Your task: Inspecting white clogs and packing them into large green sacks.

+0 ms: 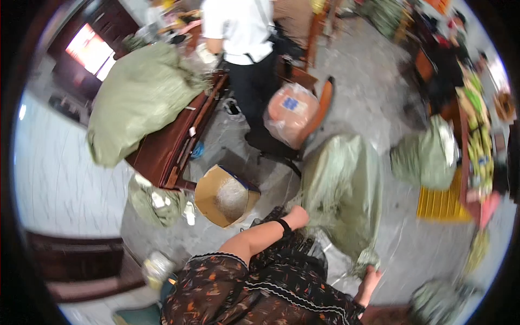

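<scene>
While both hands, left and right, grip a green sack, grey concrete floor spreads around.

A single head-worn fisheye view looks steeply down from above the person's chest onto the floor, facing forward. Forearms enter from the lower edge, close to the lens. The sack lies near; the worktop and another person stand farther off, bent toward the rim.

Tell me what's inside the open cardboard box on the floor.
The cardboard box holds a whitish, crumpled mass, perhaps plastic or packing. Anything beneath it is covered, and blur hides detail.
</scene>
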A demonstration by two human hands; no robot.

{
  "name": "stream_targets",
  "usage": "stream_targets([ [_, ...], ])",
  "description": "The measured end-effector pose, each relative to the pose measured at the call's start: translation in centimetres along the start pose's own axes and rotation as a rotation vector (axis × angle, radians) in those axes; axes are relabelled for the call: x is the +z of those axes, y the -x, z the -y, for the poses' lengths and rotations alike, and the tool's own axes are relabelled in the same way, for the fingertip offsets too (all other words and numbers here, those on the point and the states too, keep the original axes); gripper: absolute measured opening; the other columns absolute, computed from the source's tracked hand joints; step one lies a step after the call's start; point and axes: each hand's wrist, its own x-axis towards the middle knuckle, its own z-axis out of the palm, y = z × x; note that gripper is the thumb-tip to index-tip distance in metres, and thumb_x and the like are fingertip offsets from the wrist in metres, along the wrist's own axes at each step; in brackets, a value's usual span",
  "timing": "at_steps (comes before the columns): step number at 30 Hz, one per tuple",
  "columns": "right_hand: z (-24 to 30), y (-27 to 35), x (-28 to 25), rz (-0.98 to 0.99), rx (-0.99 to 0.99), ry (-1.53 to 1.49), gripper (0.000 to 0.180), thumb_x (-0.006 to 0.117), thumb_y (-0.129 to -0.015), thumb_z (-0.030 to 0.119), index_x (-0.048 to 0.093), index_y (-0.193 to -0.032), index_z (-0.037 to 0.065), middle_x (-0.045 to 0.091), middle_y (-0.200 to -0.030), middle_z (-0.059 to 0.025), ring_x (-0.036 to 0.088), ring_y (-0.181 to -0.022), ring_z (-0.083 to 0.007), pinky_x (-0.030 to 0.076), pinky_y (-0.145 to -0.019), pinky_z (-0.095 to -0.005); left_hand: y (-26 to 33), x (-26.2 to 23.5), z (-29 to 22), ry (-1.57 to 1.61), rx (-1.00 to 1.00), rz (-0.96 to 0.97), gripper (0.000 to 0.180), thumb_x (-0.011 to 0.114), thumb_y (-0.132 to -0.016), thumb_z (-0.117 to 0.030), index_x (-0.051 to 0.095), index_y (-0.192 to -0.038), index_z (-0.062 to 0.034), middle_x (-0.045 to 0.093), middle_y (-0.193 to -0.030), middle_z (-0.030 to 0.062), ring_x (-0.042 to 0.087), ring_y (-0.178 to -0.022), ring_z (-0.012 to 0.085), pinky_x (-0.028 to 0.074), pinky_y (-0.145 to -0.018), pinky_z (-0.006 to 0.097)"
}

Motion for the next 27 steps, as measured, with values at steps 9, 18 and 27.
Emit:
stream_targets([
  [9,-7.1,17.8,2.1,-0.203,0.032,0.034,0.028,0.055,-0.073,0.003,0.066,-0.097,-0.003,0.066,-0.080,-0.0037,0.059,-0.069,-0.0111,0.046,-0.063,-0.0256,10.9,7.8,1.4,0.012,0.158,-0.057,0.018,0.055,-0.077,-0.019,0.070,-0.073,-0.0108,0.069,-0.077,0.0113,0.068,-0.075,0.0280,0.052,-0.061,0.041],
  [18,-16.6,35.7,13.3,-0.363,0.130,-0.056,0.027,0.057,-0.073,0.011,0.066,-0.097,0.002,0.065,-0.073,-0.0068,0.059,-0.068,-0.0153,0.048,-0.065,-0.0319,22.9,15.3,11.3,-0.145,0.394,0.085,0.021,0.052,-0.072,-0.012,0.069,-0.083,-0.0068,0.066,-0.082,0.0186,0.064,-0.083,0.0366,0.050,-0.075,0.046],
  [27,-25.0,50.7,16.5,-0.581,0.122,-0.360,0.028,0.058,-0.074,0.013,0.065,-0.099,0.001,0.065,-0.074,-0.0067,0.059,-0.070,-0.0139,0.048,-0.067,-0.0318,30.2,15.7,11.9,-0.152,0.485,0.106,0.029,0.055,-0.072,-0.007,0.068,-0.099,-0.0068,0.064,-0.089,0.0233,0.059,-0.085,0.0437,0.047,-0.073,0.049],
])
